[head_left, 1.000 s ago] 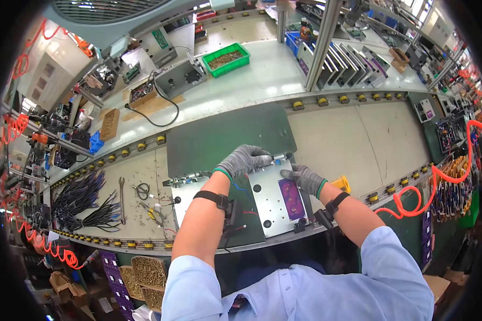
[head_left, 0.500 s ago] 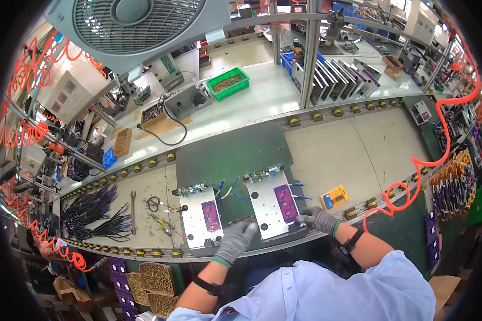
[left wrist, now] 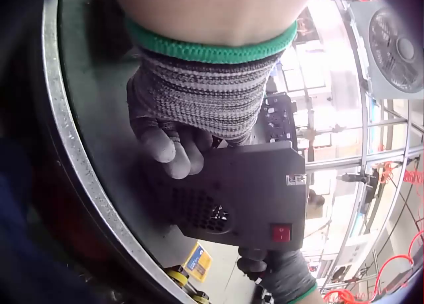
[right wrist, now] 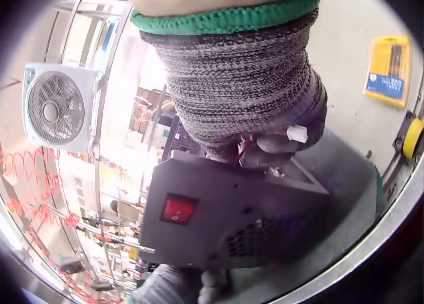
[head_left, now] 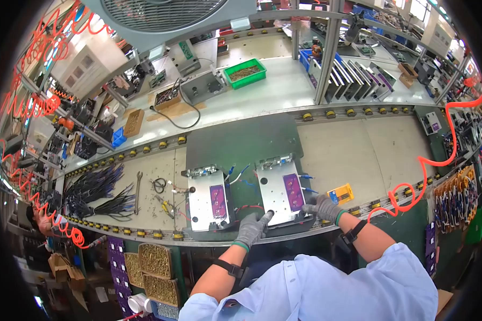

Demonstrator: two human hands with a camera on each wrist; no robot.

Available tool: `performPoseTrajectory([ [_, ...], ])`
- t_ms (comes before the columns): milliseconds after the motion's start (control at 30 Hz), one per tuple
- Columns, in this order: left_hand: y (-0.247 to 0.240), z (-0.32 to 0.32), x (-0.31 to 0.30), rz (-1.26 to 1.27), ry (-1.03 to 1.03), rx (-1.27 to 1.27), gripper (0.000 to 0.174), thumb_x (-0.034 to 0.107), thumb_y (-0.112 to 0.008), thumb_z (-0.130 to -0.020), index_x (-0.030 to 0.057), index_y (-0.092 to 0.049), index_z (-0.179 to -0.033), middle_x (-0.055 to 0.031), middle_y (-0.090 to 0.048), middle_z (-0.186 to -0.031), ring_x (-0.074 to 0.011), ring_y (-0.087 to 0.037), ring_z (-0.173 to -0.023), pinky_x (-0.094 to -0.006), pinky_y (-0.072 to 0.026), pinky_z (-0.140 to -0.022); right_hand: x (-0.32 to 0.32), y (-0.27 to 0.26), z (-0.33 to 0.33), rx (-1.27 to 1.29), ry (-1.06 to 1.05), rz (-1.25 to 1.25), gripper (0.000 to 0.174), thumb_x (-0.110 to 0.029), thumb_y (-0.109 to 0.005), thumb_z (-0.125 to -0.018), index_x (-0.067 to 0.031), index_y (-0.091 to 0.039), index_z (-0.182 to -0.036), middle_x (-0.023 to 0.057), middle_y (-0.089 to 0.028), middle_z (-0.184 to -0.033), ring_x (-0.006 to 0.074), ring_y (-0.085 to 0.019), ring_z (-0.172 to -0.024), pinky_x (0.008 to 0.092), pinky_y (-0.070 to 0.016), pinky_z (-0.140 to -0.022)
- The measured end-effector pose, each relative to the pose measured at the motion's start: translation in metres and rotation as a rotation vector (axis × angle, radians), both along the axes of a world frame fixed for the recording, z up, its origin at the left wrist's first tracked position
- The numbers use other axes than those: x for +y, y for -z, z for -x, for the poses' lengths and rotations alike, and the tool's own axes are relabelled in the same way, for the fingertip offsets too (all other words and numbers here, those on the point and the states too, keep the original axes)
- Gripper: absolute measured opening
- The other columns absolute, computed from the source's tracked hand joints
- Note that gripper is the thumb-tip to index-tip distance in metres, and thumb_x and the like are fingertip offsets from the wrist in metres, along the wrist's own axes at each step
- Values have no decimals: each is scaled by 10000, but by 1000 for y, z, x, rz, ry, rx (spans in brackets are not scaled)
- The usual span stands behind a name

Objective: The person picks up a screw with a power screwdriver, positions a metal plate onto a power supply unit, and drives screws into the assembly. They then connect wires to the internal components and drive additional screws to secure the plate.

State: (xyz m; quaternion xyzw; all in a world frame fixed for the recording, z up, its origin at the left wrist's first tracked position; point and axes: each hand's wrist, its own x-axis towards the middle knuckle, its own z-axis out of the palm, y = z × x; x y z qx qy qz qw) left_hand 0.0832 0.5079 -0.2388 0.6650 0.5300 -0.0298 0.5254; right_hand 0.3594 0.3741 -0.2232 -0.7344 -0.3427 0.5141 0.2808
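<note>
Head: on the mat point(head_left: 241, 140), the unit point(head_left: 273, 198) lies at a second unit's point(head_left: 201, 193) three o'clock; left hand point(head_left: 253, 228) grips its seven o'clock corner, right hand point(head_left: 324, 208) touches four o'clock. Right wrist: connector point(right wrist: 297, 133) at bent fingers; right grip unclear.

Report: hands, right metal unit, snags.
Left hand at near left corner, right hand at near right. Metal unit on green board. Blue wire ends jut right, possible snag.

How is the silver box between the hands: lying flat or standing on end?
Lying flat. The head view shows the silver box with its wide side and purple panel up.
</note>
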Motion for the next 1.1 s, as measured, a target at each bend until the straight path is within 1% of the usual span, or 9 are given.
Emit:
performPoseTrajectory([
  [67, -45, 1, 5, -465, 325, 188, 559, 603, -655, -912, 54, -723, -989, -155, -713, -785, -320, -711, -803, -461, -542, -807, 12, -8, 0, -381, -80, -15, 425, -391, -753, -881, -32, -709, -1106, 156, -716, -985, 299, -685, -926, 420, -544, -848],
  [167, -123, 16, 5, -882, 607, 212, 426, 449, -646, -945, 45, -686, -1071, -161, -704, -852, -363, -711, -808, -464, -559, -760, 19, -46, 14, -595, -95, -168, 338, -330, -751, -863, -72, -710, -1078, 174, -713, -1064, 376, -681, -1017, 466, -542, -889],
  [267, -259, 9, -12, -846, 742, 212, 350, 372, -635, -955, 31, -653, -1029, -154, -689, -856, -324, -707, -750, -429, -564, -689, 21, -74, 41, -638, -539, -545, 406, -337, -793, -802, -94, -709, -1116, 137, -701, -1063, 331, -669, -1030, 453, -520, -918],
  [367, -348, 9, -41, -1002, 837, 97, 239, 280, -619, -951, 41, -636, -954, -144, -675, -817, -280, -677, -670, -402, -547, -622, 29, -69, 74, -771, -781, -437, 418, -310, -777, -803, -92, -682, -1146, 133, -688, -1030, 335, -678, -1017, 472, -530, -882],
  [433, -328, -2, -40, -974, 858, -19, 236, 278, -618, -950, 43, -636, -953, -142, -675, -815, -280, -677, -669, -402, -546, -622, 32, -47, 78, -819, -814, -409, 200, -190, -707, -822, -75, -691, -985, 159, -684, -959, 342, -698, -946, 484, -553, -814],
  [600, -304, -16, -56, -934, 925, -182, 221, 268, -614, -949, 48, -638, -947, -135, -674, -806, -281, -676, -666, -404, -545, -619, 29, -30, 60, -780, -904, -324, 123, -190, -680, -841, -83, -720, -886, 153, -681, -781, 366, -708, -760, 494, -566, -714],
  [967, -277, -34, -76, -931, 1068, -286, 189, 247, -606, -946, 61, -641, -933, -119, -672, -785, -282, -674, -659, -408, -541, -614, 18, -8, 56, -679, -859, -440, 120, -139, -708, -871, -136, -747, -984, 133, -706, -883, 339, -688, -815, 428, -557, -737],
  [1033, -269, -23, -75, -919, 1093, -273, 184, 243, -604, -945, 64, -641, -931, -116, -672, -782, -282, -673, -658, -408, -540, -613, 11, 9, 57, -463, -635, -458, 178, -123, -711, -863, -149, -742, -1036, 122, -718, -931, 321, -701, -839, 398, -566, -749],
  [1100, -260, -23, -77, -924, 1105, -294, 178, 239, -603, -944, 66, -642, -928, -113, -672, -778, -283, -673, -656, -409, -539, -612, 9, -2, 62, -502, -687, -472, 179, -159, -693, -881, -154, -739, -1053, 117, -713, -933, 315, -703, -841, 415, -565, -746],
])
